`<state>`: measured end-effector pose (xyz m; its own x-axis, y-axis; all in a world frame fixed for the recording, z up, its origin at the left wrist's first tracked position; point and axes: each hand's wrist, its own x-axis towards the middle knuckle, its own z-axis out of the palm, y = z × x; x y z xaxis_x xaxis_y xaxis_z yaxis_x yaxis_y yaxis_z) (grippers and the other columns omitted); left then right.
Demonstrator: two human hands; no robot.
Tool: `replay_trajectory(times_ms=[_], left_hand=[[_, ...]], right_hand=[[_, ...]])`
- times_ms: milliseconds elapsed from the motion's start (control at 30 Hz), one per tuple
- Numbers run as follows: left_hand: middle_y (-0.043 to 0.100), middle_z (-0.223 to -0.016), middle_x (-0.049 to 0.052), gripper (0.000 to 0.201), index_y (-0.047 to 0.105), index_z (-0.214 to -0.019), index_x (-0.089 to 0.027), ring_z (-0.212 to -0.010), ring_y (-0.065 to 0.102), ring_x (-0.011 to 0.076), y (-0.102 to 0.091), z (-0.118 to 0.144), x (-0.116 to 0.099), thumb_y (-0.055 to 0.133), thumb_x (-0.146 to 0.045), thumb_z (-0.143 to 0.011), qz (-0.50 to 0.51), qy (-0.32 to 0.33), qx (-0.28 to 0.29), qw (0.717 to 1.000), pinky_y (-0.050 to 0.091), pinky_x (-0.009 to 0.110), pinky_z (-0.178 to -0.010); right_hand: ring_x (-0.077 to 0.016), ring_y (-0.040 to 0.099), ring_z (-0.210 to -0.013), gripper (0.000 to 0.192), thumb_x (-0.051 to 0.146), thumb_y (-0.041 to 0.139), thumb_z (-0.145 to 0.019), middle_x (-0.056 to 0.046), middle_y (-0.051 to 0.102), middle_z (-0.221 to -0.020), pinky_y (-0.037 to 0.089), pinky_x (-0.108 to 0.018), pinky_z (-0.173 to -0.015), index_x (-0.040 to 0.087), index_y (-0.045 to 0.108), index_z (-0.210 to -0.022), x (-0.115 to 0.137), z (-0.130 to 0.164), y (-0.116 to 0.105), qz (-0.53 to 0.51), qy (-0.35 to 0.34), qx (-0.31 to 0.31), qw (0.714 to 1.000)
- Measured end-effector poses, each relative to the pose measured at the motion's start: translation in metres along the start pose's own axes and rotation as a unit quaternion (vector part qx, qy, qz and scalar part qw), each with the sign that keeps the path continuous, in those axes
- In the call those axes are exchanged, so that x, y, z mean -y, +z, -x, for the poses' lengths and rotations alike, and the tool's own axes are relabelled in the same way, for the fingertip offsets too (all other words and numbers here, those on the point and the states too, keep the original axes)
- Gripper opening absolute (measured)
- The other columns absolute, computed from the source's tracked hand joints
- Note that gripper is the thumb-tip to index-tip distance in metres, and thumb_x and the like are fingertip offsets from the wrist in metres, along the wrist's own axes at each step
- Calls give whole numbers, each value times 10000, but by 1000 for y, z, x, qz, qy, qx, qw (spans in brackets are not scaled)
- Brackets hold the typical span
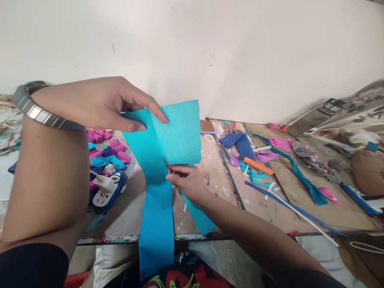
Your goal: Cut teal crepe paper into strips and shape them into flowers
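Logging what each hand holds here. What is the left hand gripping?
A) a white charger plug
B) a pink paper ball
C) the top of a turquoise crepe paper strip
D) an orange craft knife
C: the left hand pinches the upper edge of the turquoise crepe paper strip, which hangs down past the table edge.

This looks like a craft workshop: the worn surface [300,200] against a plain wall is covered with paper scraps [105,150], cut strips [288,206], an orange cutter [258,165] and tape [208,137].

The blue paper strip [157,208] hides the scissors [166,163] (only a blade tip shows).
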<state>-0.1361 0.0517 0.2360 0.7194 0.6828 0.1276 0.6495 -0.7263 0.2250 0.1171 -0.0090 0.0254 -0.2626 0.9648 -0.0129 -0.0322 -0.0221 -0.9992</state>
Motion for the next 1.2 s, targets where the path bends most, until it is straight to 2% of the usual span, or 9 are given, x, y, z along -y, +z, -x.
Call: replay_trajectory(times_ms=[100, 233, 367, 500, 633, 867, 1100, 1200], left_hand=[[586, -690, -46, 486, 627, -1367, -275, -513, 366, 44, -1, -1, 1, 556, -479, -932, 7, -6, 51, 999, 348, 202, -584], [515, -643, -28, 479, 650, -1341, -215, -561, 409, 88, -1, -3, 3, 569, -456, -934, -1, 14, 44, 999, 397, 239, -643], [487, -632, -28, 449, 672, -1306, -202, -568, 421, 88, 0, -3, 4, 576, -434, -934, -2, 36, 33, 999, 413, 238, -651], [515, -684, -16, 466, 675, -1301, -200, -608, 456, 91, -1, -4, 7, 578, -462, -927, -5, 36, 25, 999, 442, 249, -683], [555, -747, -2, 487, 670, -1302, -205, -669, 500, 110, -1, -4, 8, 587, -489, -915, -1, 31, 20, 999, 465, 265, -719], [549, -747, -2, 473, 671, -1277, -182, -702, 540, 120, -2, -4, 8, 572, -478, -922, -1, 50, 23, 998, 482, 265, -724], [581, -842, 17, 521, 660, -1299, -198, -799, 585, 153, -1, -4, 10, 574, -525, -902, 15, 28, 32, 999, 510, 309, -787], [572, -790, 1, 493, 693, -1239, -204, -736, 569, 130, -1, -4, 9, 591, -531, -884, 10, 55, -8, 998, 509, 281, -741]], right_hand=[[-186, 668, -744, 374, 411, 908, -605, -57, 764, -853, 556, -318, -637, 212, 838, -914, 0, 0, 1, -24, 12, -8, 1000], [-141, 627, -663, 305, 380, 908, -608, -45, 737, -823, 520, -275, -574, 207, 834, -849, 2, 0, 2, -36, 2, -8, 999], [-125, 602, -669, 274, 365, 896, -637, -30, 710, -802, 501, -262, -592, 213, 833, -857, 3, -1, 0, -18, -19, 3, 1000], [-125, 585, -710, 295, 344, 884, -665, -9, 678, -777, 491, -268, -652, 234, 835, -935, 1, 0, -5, 4, -52, 22, 998], [-123, 572, -700, 313, 375, 871, -700, -8, 661, -786, 478, -273, -647, 245, 831, -983, -3, 1, -9, 23, -65, 28, 997], [-119, 573, -692, 247, 387, 868, -714, 1, 641, -768, 487, -276, -660, 264, 834, -925, -6, 2, -8, 11, -69, 22, 997], [-119, 577, -697, 271, 400, 870, -699, -4, 653, -787, 490, -276, -665, 247, 832, -919, -6, 1, -10, 10, -53, 29, 998], [-126, 578, -719, 303, 414, 871, -698, -14, 662, -800, 491, -276, -672, 241, 830, -943, -3, 1, -10, 31, -62, 29, 997]])
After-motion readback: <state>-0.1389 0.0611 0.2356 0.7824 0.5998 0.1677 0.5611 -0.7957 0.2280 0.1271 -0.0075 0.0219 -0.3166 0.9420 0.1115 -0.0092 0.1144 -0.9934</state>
